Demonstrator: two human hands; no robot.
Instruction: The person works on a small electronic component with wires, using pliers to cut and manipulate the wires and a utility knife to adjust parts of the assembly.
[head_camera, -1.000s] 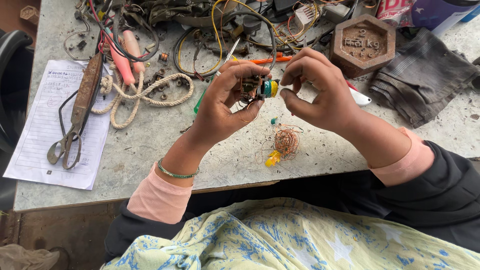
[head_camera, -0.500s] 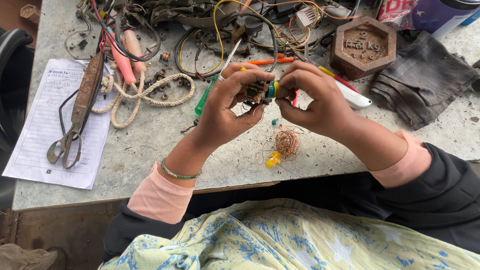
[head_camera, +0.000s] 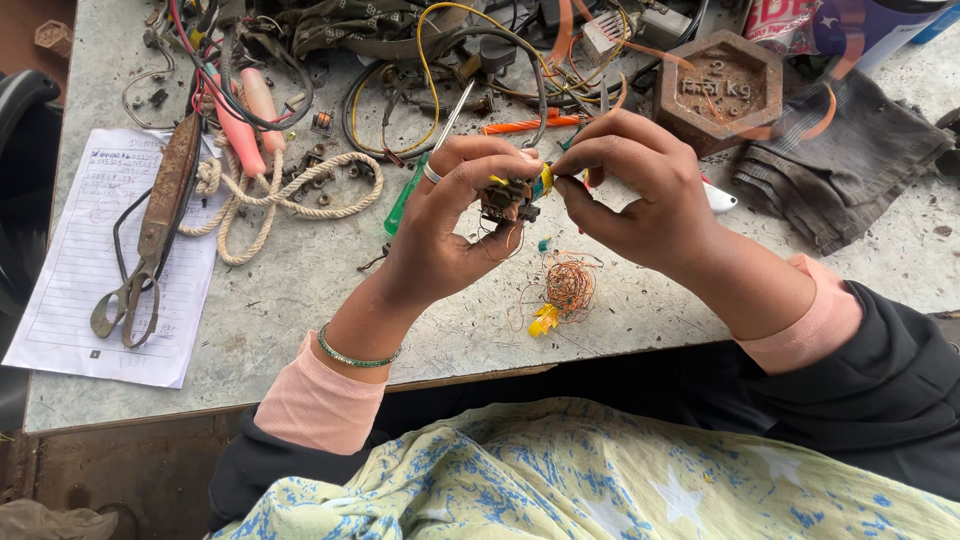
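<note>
Head view looks straight down on a grey surface (head_camera: 300, 290) crowded with tools and wire. Both hands meet above its middle. The left hand (head_camera: 450, 225) is curled around a small dark electrical part (head_camera: 508, 198), fingers clenched on it from below and behind, a ring on one finger and a green bangle (head_camera: 352, 355) at the wrist. The right hand (head_camera: 640, 195) pinches the same part at its 3 o'clock side, thumb and forefinger closed on a yellow and blue piece (head_camera: 545, 180) of it. Thin copper strands hang from the part.

At 6 o'clock from the hands, a tangle of copper wire (head_camera: 570, 287) lies on the surface, a small yellow piece (head_camera: 543, 320) touching it. At 9 o'clock lie a coil of pale rope (head_camera: 270, 195), rusty shears (head_camera: 150, 235) and a written sheet of paper (head_camera: 80, 290) under the shears. A green-handled screwdriver (head_camera: 415, 185) pokes out behind the left hand. At 1 o'clock stands a six-sided iron weight (head_camera: 730, 90), with a dark cloth (head_camera: 840, 160) beside it. Cables (head_camera: 430, 60) in yellow, black and orange pile up at 12 o'clock.
</note>
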